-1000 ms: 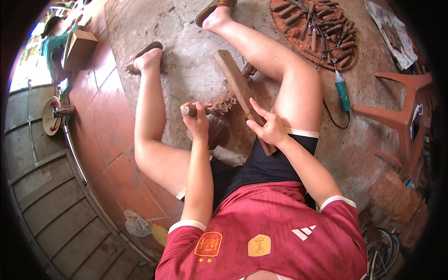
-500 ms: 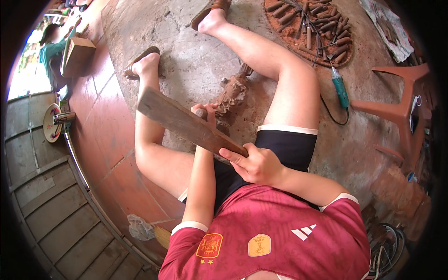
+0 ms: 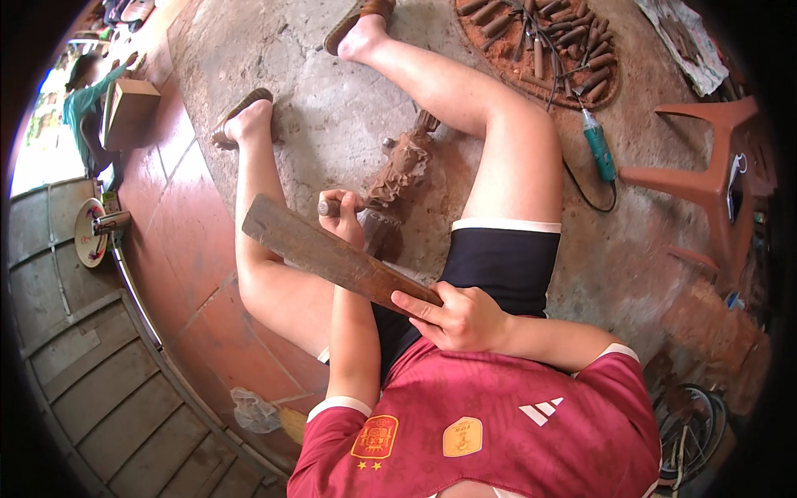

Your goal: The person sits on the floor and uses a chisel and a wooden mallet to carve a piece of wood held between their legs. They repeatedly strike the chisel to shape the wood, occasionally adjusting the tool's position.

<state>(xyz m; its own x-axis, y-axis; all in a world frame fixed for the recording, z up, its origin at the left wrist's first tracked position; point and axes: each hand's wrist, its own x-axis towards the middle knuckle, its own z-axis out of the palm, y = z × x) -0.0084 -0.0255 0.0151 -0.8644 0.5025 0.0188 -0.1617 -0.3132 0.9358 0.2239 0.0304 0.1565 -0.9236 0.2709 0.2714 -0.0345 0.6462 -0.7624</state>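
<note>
The left grip (image 3: 344, 214) clasps a wood-handled chisel (image 3: 325, 208) beside a wood carving (image 3: 403, 168). The right grip (image 3: 461, 317) clenches a flat wooden bat (image 3: 328, 254) slanting across the left forearm (image 3: 354, 349).

A woodcarving workshop: carved wood (image 3: 401, 170), a round tray (image 3: 573, 105) of wooden-handled tools (image 3: 538, 60), a die grinder (image 3: 598, 148) near its edge.
</note>
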